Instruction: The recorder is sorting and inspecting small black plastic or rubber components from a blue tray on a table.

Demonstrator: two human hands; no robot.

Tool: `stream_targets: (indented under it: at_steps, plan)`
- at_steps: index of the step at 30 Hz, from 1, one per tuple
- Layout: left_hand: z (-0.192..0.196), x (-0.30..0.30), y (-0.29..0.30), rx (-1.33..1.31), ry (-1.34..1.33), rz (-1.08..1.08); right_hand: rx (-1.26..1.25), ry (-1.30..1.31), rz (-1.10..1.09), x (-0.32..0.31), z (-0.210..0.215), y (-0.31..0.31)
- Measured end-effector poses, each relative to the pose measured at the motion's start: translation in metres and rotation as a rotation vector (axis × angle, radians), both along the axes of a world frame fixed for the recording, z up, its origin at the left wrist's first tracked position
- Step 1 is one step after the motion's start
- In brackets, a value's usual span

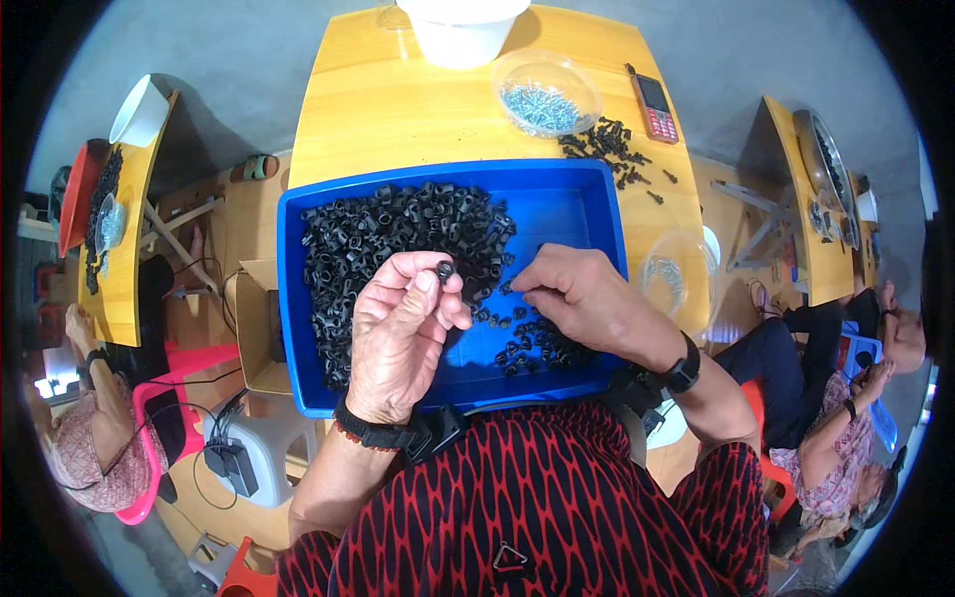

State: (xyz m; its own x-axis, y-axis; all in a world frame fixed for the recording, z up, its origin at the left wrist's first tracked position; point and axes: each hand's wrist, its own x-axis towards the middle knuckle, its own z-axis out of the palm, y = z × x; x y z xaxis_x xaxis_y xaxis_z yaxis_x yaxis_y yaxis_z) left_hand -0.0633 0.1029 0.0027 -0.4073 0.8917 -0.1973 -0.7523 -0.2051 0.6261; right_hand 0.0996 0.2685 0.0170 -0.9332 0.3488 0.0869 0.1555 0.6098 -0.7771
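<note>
One small black part point(445, 270) sits pinched in the left hand point(403, 333) fingertips above the blue tray point(587, 214).

Lighting: bright, even daylight, no hard glare. Shadows: soft, falling on the grey floor left of the yellow bench point(398, 99); faint shade under the hands inside the blue tray point(587, 199) on that bench. Highlights: mild sheen on the bench top beyond the tray; small glints on the clear bowl point(547, 90) behind the tray. Focus: sharp around the tray, softer toward the rim. Distortion: strong fisheye; bench edges bow outward, side benches tilt steeply. Vignette: black circular border surrounds everything.
</note>
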Motion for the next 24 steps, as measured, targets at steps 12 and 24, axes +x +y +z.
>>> stream_targets:
  at_steps: [12,24]
  plan:
    - [-0.002,-0.003,-0.003,0.119,0.014,0.232,0.02,-0.26,0.243,-0.027,0.0,-0.017]
    - [0.001,0.0,-0.003,-0.005,-0.02,0.161,0.246,-0.318,0.223,-0.021,-0.006,-0.026]
